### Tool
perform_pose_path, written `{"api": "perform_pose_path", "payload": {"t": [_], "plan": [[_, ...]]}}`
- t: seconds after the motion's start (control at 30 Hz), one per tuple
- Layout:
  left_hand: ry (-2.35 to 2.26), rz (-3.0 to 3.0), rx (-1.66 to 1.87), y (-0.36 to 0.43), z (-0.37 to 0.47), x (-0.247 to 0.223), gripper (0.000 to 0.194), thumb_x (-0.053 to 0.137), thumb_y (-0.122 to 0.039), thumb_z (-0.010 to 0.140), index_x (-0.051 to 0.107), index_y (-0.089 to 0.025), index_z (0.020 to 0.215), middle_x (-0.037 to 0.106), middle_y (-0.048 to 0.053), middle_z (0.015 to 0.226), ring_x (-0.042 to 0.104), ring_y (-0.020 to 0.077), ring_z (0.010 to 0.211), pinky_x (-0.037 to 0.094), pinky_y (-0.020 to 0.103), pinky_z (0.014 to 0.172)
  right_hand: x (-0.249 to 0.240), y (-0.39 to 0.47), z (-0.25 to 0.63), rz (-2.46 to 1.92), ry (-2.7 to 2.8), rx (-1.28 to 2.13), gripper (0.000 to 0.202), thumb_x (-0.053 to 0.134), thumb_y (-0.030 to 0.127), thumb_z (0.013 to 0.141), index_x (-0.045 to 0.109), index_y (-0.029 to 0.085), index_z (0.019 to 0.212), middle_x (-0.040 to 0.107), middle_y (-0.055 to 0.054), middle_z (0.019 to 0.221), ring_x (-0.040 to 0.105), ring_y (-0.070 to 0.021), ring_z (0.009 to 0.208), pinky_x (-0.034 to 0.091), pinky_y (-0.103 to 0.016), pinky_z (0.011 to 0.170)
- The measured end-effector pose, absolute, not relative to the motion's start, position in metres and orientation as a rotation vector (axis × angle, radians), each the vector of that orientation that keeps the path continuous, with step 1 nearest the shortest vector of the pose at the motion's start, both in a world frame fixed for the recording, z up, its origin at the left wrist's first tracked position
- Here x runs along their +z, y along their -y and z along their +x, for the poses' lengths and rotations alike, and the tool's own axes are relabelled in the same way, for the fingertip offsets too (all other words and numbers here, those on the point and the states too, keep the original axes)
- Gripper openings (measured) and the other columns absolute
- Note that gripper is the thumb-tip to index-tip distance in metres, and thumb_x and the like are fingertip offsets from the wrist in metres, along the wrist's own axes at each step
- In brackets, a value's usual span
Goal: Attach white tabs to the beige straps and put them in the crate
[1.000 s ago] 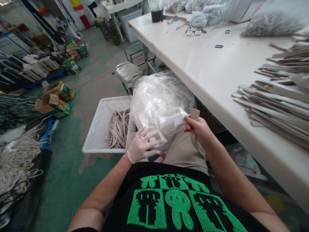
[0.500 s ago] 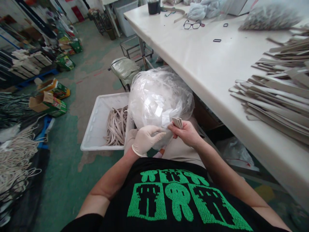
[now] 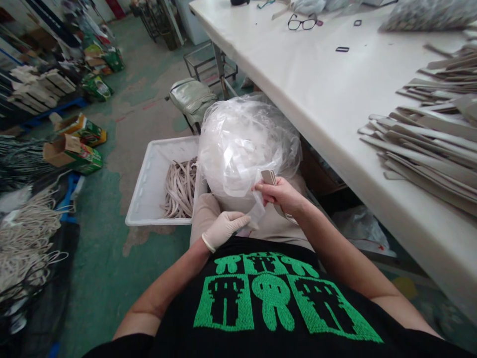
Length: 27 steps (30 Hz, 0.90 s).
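Observation:
My left hand (image 3: 224,229), in a thin white glove, pinches the lower end of a small clear plastic bag (image 3: 257,211) over my lap. My bare right hand (image 3: 285,195) is closed around a few flat beige straps (image 3: 268,177), stacked with their ends poking out above the fingers. Its thumb and fingertips touch the upper part of the same small bag. Just beyond both hands, a big clear plastic sack (image 3: 249,139) full of thin plastic bags rests against my knees. How far the straps reach below my right hand is mostly hidden.
Left of my knees stands a white bin (image 3: 143,186) with pale straps (image 3: 181,189) in it. A long white table (image 3: 298,84) runs along my right, bearing piles of flat straps (image 3: 428,144), glasses (image 3: 301,23) and small buckles (image 3: 342,49). A padded stool (image 3: 194,97) stands beyond.
My left hand has moved down and toward me, drawing the small plastic bag out from the sack. My right hand has risen slightly, still holding the straps. The view has tilted a little.

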<state>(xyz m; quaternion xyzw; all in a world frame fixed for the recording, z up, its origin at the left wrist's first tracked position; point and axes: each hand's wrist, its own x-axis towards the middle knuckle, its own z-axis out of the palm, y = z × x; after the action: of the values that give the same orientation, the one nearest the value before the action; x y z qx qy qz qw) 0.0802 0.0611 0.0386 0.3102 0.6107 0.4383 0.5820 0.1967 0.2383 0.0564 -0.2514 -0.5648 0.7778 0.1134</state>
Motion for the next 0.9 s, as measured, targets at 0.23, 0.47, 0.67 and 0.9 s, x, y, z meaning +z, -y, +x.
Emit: {"api": "perform_pose_path", "payload": {"t": [0.23,0.47,0.67,0.9], "plan": [[-1.735,0.925,1.328,-0.063,0.056,0.033,0.048,0.069,-0.046,0.085,0.069,-0.018,0.124,0.070,0.010,0.127,0.062,0.0271,0.122,0.044,0.040,0.109,0.075,-0.231,0.188,-0.653,1.875,2.146,0.027,0.071,0.043,0.076,0.068,0.016,0.076,0.046,0.008,0.046,0.041,-0.0072,0.042,0.037,-0.023,0.047],[-1.763,1.044,1.422,-0.085,0.065,0.051,0.046,0.078,-0.035,0.078,0.072,-0.016,0.119,0.073,0.009,0.119,0.063,0.0290,0.117,0.045,0.041,0.107,0.086,-0.220,0.169,-0.582,2.221,1.934,0.029,0.066,0.043,0.079,0.062,0.016,0.067,0.048,0.006,0.050,0.041,-0.0065,0.045,0.029,-0.022,0.044],[-1.594,0.951,1.339,-0.073,0.064,0.042,0.023,0.073,-0.036,0.082,0.079,-0.017,0.094,0.075,0.009,0.110,0.065,0.0245,0.112,0.044,0.038,0.106,0.104,-0.229,0.164,-0.644,2.284,1.766,0.028,0.065,0.040,0.083,0.067,0.016,0.070,0.050,0.004,0.053,0.044,-0.0074,0.049,0.032,-0.021,0.046],[-1.304,0.567,1.299,-0.046,0.056,0.027,0.037,0.082,-0.048,0.072,0.074,-0.014,0.084,0.076,0.008,0.086,0.070,0.0239,0.088,0.052,0.038,0.090,0.107,-0.231,0.153,-0.530,2.160,1.904,0.030,0.067,0.044,0.081,0.074,0.015,0.082,0.062,0.001,0.063,0.045,-0.0066,0.047,0.035,-0.021,0.043]]}}
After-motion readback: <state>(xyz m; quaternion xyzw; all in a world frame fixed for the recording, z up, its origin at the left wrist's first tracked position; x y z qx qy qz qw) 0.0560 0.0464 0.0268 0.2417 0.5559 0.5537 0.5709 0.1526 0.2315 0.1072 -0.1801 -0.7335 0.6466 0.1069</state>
